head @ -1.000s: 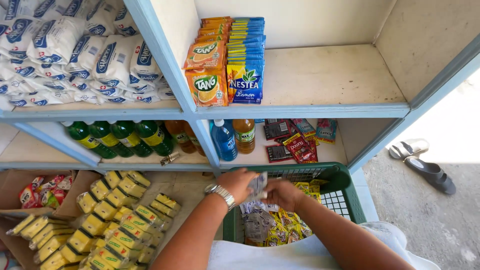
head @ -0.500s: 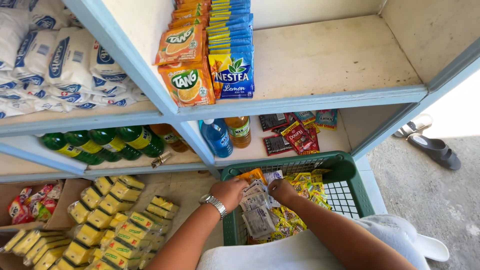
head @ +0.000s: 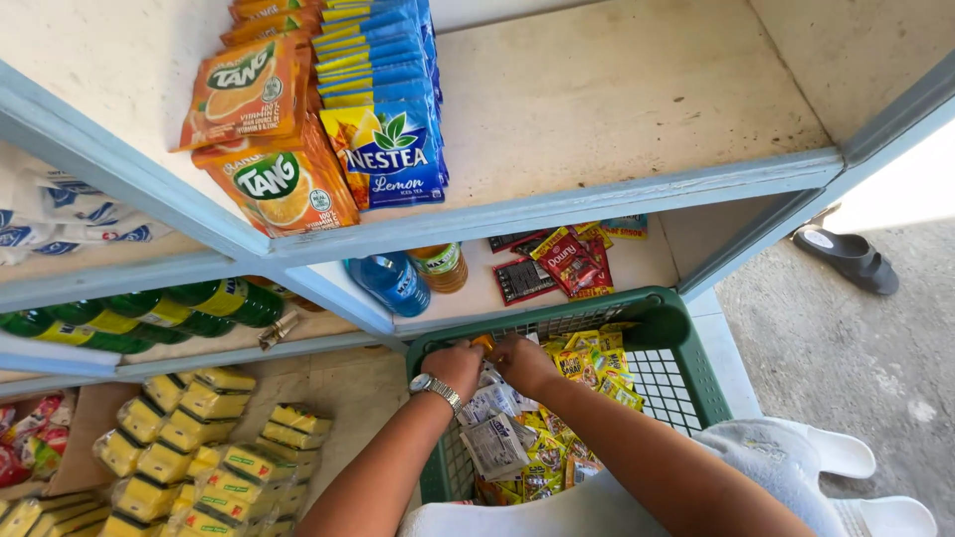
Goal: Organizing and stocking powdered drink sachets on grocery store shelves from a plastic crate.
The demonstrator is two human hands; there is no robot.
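Observation:
A green plastic basket (head: 686,333) stands low in front of the shelves, filled with several small sachets, yellow and white-grey (head: 497,446). My left hand (head: 455,366), with a silver wristwatch, and my right hand (head: 524,362) are side by side inside the basket at its back left corner. Both have their fingers closed on a small orange-yellow sachet (head: 484,343) pinched between them. My forearms cover part of the basket's contents.
Above, a pale shelf (head: 617,109) carries orange and blue drink-mix packets (head: 298,119). The shelf below holds green bottles (head: 199,308), a blue bottle (head: 390,281) and dark red sachets (head: 557,261). Yellow packs (head: 189,438) lie lower left. A dark sandal (head: 846,257) rests on concrete.
The view has moved closer and lower. My hands went from holding a grey sachet above the basket down into its back left corner, now pinching a small orange-yellow sachet.

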